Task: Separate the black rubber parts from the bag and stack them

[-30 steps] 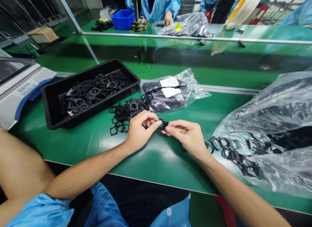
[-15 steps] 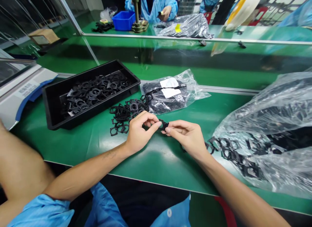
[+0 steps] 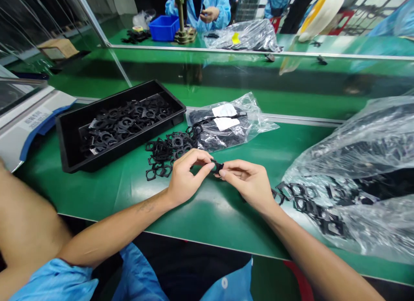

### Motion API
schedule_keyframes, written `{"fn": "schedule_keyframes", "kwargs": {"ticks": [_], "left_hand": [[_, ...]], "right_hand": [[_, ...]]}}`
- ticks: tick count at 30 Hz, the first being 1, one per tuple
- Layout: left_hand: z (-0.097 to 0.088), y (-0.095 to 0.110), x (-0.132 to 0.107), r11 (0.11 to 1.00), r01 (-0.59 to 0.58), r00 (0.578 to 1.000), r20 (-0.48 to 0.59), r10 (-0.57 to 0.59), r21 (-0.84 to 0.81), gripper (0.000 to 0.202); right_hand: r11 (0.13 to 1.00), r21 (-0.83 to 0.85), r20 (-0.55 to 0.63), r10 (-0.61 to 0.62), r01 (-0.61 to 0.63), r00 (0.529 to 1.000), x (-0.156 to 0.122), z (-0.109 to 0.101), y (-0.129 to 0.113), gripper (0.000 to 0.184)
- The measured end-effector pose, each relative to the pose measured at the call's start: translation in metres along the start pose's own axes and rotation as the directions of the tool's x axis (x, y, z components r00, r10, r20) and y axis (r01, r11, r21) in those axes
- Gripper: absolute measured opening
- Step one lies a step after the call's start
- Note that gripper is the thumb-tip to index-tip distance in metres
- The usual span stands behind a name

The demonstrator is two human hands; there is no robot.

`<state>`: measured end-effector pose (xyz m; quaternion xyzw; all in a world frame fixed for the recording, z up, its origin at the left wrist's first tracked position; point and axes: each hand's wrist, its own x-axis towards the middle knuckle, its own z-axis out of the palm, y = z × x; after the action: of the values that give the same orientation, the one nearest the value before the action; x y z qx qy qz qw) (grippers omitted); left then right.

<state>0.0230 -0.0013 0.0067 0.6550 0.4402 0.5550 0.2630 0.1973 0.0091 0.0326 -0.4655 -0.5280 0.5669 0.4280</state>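
Between my two hands is a small black plastic ring-shaped part (image 3: 217, 166), held just above the green table. My left hand (image 3: 187, 176) pinches its left side between thumb and fingers. On its right side, the thumb and fingers of my right hand (image 3: 247, 180) are closed on it too. My fingertips hide much of the part. A loose pile of black ring parts (image 3: 161, 152) lies beyond my left hand. More black frame-like parts (image 3: 305, 202) spill from a clear plastic bag (image 3: 343, 150) to the right of my right hand.
A black tray (image 3: 126, 152) full of similar parts stands at the left. Behind the pile lies a clear bag with a white label (image 3: 224, 116). A metal rail crosses the table's back. Across it, a co-worker's hand (image 3: 209, 14) holds a dark piece near a blue bin (image 3: 164, 28).
My hands stay nearly still, both gripping the ring-shaped part. Across the table, the co-worker's hand has shifted slightly left and up.
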Motion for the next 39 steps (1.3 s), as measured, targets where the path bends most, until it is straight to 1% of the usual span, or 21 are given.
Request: {"fn": "schedule_keyframes", "kwargs": {"ticks": [3,6,8,12,15,18,21,23,25,28,32,35,37,39], "left_hand": [[-0.0003,0.001,0.0,0.997,-0.073,0.997,-0.001,0.073,0.037,0.008],[-0.0006,0.0024,-0.0003,0.981,-0.17,0.985,0.008,0.17,0.091,0.007],[-0.0005,0.0025,-0.0008,0.978,-0.188,0.982,0.011,0.188,0.09,0.005],[-0.0006,0.0005,-0.0015,0.995,-0.104,0.995,-0.007,0.104,0.001,0.011],[-0.0017,-0.001,-0.0007,0.996,-0.085,0.996,-0.003,0.085,-0.009,0.005],[-0.0025,-0.0012,0.0,0.997,-0.082,0.997,0.01,0.081,0.006,0.004],[-0.0017,-0.0015,-0.0006,0.999,-0.05,0.999,0.006,0.05,0.007,0.006],[-0.0008,-0.0024,-0.0009,1.0,-0.021,1.0,-0.011,0.021,-0.017,0.004],[-0.0006,-0.0032,-0.0005,0.999,-0.002,1.0,-0.015,0.002,-0.05,0.007],[-0.0022,-0.0027,0.0016,0.997,0.002,1.0,0.018,-0.001,-0.071,0.005],[-0.0047,0.0012,0.0036,0.997,-0.025,0.999,0.024,0.027,-0.069,0.005],[-0.004,0.0018,0.0026,0.997,-0.044,0.999,0.025,0.045,-0.056,0.005],[-0.0026,0.0001,0.0014,0.998,-0.014,0.999,0.037,0.017,-0.067,0.004],[-0.0016,-0.0023,0.0009,0.995,0.035,0.998,0.059,-0.029,-0.096,0.004]], "right_hand": [[0.996,-0.077,-0.019,-0.048,0.046,0.999,-0.0007,0.0,0.0007,0.042],[0.974,-0.182,-0.021,-0.138,0.132,0.99,-0.0018,-0.0002,0.0011,0.036],[0.949,-0.247,-0.025,-0.207,0.194,0.978,-0.0026,-0.0009,0.0014,0.032],[0.888,-0.36,-0.051,-0.324,0.285,0.945,-0.0041,-0.0027,0.0018,0.021],[0.853,-0.4,-0.055,-0.388,0.336,0.92,-0.0048,-0.0037,0.0013,0.016],[0.831,-0.421,-0.033,-0.415,0.364,0.909,-0.0052,-0.0041,0.0003,0.013],[0.813,-0.435,-0.013,-0.436,0.387,0.9,-0.0055,-0.0044,-0.0002,0.012],[0.798,-0.443,0.0,-0.455,0.408,0.89,-0.0057,-0.0045,-0.0001,0.011],[0.779,-0.457,0.011,-0.478,0.43,0.878,-0.0058,-0.0045,0.0,0.01],[0.754,-0.479,0.026,-0.499,0.449,0.866,-0.0057,-0.0044,0.0002,0.01],[0.765,-0.45,0.031,-0.501,0.46,0.865,-0.0049,-0.0045,0.0002,0.009],[0.819,-0.397,0.016,-0.445,0.415,0.895,-0.0038,-0.0052,-0.0006,0.011],[0.885,-0.326,-0.006,-0.355,0.333,0.935,-0.0023,-0.006,-0.0017,0.014],[0.961,-0.193,-0.002,-0.2,0.196,0.98,0.0001,-0.0069,-0.0029,0.019]]}}
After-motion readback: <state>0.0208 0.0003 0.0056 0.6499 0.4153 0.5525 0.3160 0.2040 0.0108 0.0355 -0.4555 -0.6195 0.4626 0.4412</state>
